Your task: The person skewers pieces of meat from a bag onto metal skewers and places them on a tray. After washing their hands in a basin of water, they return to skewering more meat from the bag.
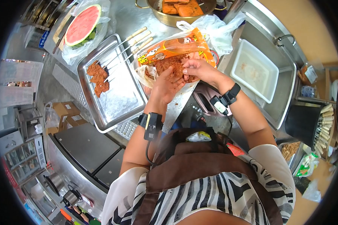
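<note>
An orange-and-yellow plastic bag (193, 44) lies open at the table's front edge, with red-brown marinated meat (162, 64) inside. Over its mouth, my left hand (166, 85) is turned palm up, fingers stretched and smeared with red marinade. Beside it my right hand (202, 71) has its fingers curled together close to the left fingertips; what they hold, if anything, is hidden against the meat. Left of the bag is a metal tray (127, 101). Metal skewers with wooden handles (136, 33) rest across its far edge, their tips by flat pieces of coated meat (98, 78).
A cut watermelon (83, 25) in plastic wrap stands at the back left. A brass-coloured pot (165, 18) with orange packs is at the far edge. To the right, a white plastic tub (254, 71) sits in the sink (278, 108). A black bin (302, 122) holds several wooden-handled skewers.
</note>
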The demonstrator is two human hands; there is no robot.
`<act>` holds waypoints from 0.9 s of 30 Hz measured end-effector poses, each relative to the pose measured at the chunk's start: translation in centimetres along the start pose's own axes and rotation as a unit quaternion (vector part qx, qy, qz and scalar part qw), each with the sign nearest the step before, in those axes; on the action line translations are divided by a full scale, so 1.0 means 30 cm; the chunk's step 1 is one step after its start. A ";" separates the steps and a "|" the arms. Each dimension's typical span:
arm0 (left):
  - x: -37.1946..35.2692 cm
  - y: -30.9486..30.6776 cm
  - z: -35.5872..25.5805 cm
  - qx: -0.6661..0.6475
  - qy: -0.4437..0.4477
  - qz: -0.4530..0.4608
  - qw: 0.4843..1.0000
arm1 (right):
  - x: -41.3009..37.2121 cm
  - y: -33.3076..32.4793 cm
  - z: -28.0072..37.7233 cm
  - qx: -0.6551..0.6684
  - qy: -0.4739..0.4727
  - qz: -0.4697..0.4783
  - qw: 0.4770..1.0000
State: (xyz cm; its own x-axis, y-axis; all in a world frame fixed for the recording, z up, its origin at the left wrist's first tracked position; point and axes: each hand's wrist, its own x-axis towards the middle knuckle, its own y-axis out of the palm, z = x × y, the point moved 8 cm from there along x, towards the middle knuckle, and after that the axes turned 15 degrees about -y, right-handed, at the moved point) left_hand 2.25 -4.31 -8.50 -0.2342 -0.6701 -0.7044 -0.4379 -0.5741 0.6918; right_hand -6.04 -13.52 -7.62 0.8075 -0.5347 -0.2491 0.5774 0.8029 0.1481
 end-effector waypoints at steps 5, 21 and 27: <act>0.071 -0.024 -0.018 -0.006 0.070 0.009 0.997 | -0.003 0.015 -0.020 -0.030 -0.036 0.048 0.998; 0.024 -0.049 -0.064 0.131 0.149 -0.073 0.977 | 0.009 -0.048 0.069 -0.216 -0.134 -0.009 0.967; 0.008 -0.018 -0.047 0.121 0.135 -0.021 0.983 | 0.020 -0.036 0.087 -0.284 -0.214 -0.029 0.934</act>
State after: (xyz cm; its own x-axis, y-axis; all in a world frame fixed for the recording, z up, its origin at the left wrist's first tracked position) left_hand 3.64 -4.82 -8.80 0.0132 -0.7673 -0.6411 -0.6442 -0.4969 0.5815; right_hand -5.88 -15.40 -5.44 0.8219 -0.5396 0.1825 0.5618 0.7151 -0.4160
